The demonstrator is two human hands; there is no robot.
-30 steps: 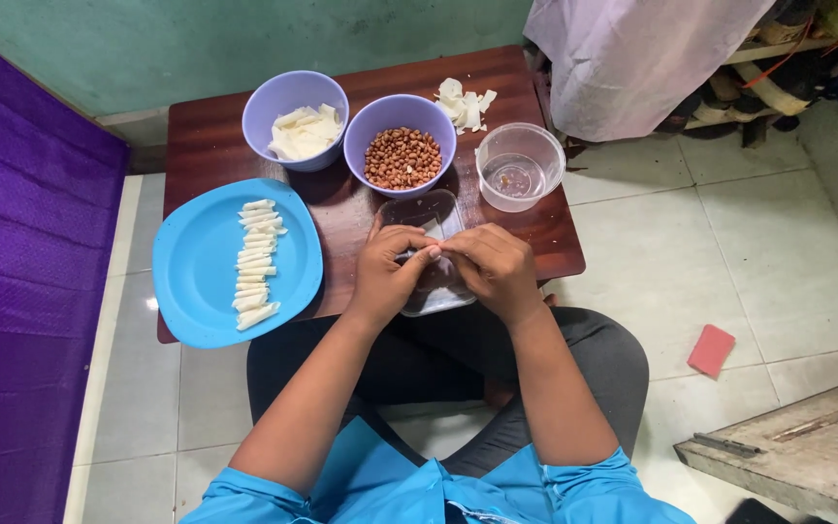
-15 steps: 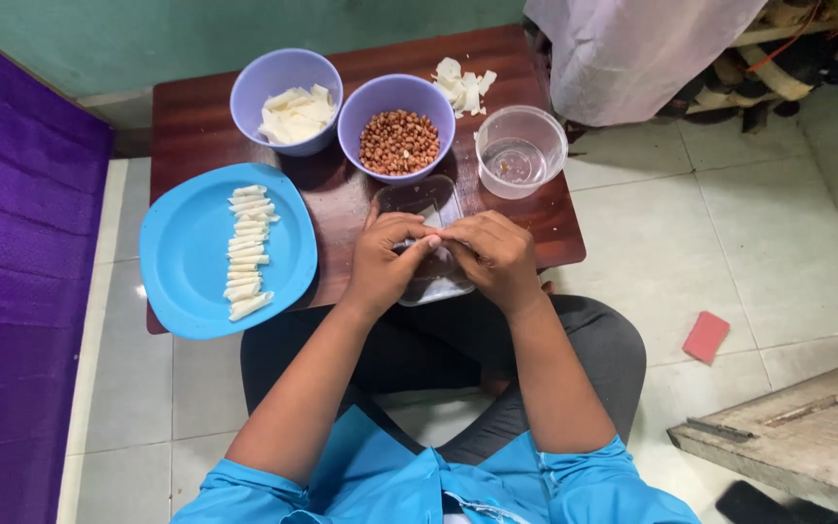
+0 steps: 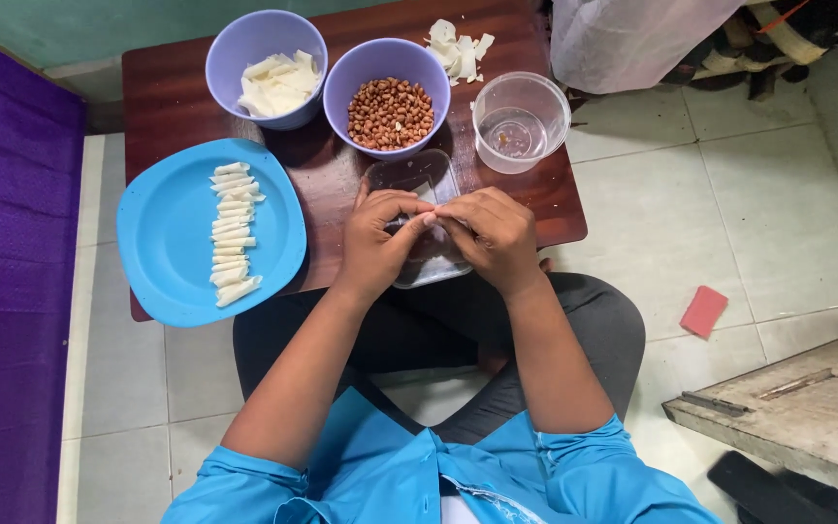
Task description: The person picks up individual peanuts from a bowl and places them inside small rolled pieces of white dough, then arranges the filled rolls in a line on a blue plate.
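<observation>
Blue plate (image 3: pixel 167 243), left: white rolls (image 3: pixel 230 233) in a row. Left hand (image 3: pixel 380 238) and right hand (image 3: pixel 492 233), centre: fingertips pinched together on a small piece, over clear tray (image 3: pixel 419 180). Roll tightly, evenly. Far: peanut bowl (image 3: pixel 390 112).

Colours here are kinda nice: dark reddish-brown wooden table (image 3: pixel 177 97), bright blue round plastic plate (image 3: pixel 167 243) with a column of cream-white rolled strips (image 3: pixel 230 233), two lavender plastic bowls (image 3: pixel 266 39), one full of reddish-brown peanuts (image 3: pixel 390 114), plus a clear plastic cup (image 3: pixel 521 121). Purple cloth (image 3: pixel 2 291) left, small red rectangular sponge (image 3: pixel 703 311) on pale tiles.
</observation>
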